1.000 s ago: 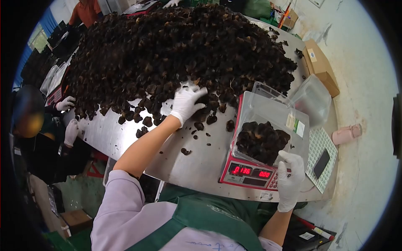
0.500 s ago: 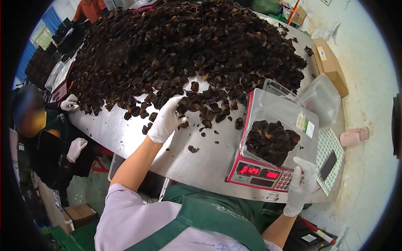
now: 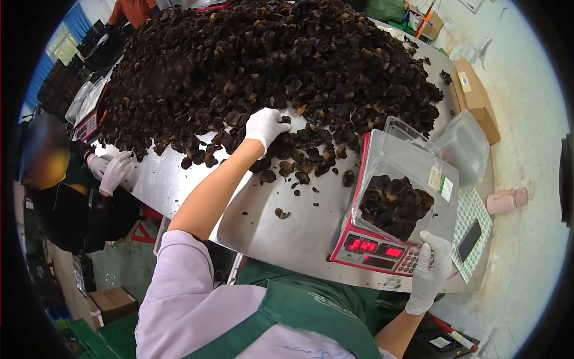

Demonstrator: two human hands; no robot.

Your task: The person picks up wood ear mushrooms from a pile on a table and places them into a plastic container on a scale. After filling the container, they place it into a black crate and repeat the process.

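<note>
My gloved left hand is at the near edge of a big heap of dark wood ear mushrooms. Its fingers are closed on a small wood ear piece. On the right, a red digital scale reads 0.129. A clear plastic box with its lid folded back sits on the scale, holding a clump of wood ear mushrooms. My gloved right hand rests against the scale's front right corner beside the keypad, thumb and fingers apart.
Loose mushroom pieces lie on the metal table. Clear boxes, a cardboard box, a phone on a green mat and a pink bottle stand right. A co-worker's gloved hands are at left.
My left hand has moved forward and right to the heap's edge and closed on a piece. My right hand stays by the scale. The co-worker's hands have come together.
</note>
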